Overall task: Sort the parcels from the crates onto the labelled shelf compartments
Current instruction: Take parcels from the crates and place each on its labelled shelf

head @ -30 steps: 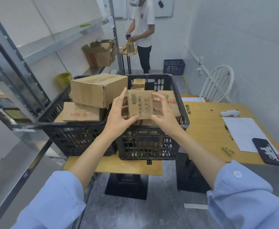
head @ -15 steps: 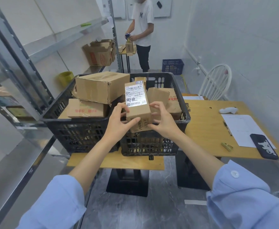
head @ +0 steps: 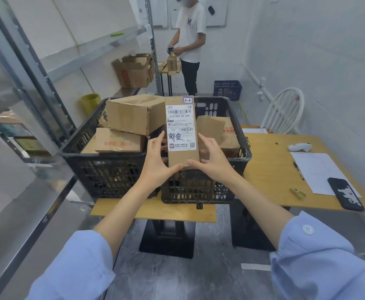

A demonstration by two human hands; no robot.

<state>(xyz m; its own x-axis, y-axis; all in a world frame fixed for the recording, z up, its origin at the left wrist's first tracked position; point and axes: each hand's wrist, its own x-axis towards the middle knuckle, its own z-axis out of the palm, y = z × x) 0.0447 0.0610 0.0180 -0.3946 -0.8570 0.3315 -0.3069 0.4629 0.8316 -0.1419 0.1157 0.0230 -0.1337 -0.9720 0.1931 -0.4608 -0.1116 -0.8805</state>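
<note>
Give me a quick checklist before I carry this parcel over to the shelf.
1. Grip: left hand and right hand hold the parcel by its lower end: ok.
2. Shipping label faces the camera, readable: ok.
3. Corner sticker visible: ok.
4. Parcel held clear of the crates: ok.
5. Matching compartment on the shelf: cannot tell; no compartment labels legible.

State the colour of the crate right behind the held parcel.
The crate is black; the head view shows it.
</note>
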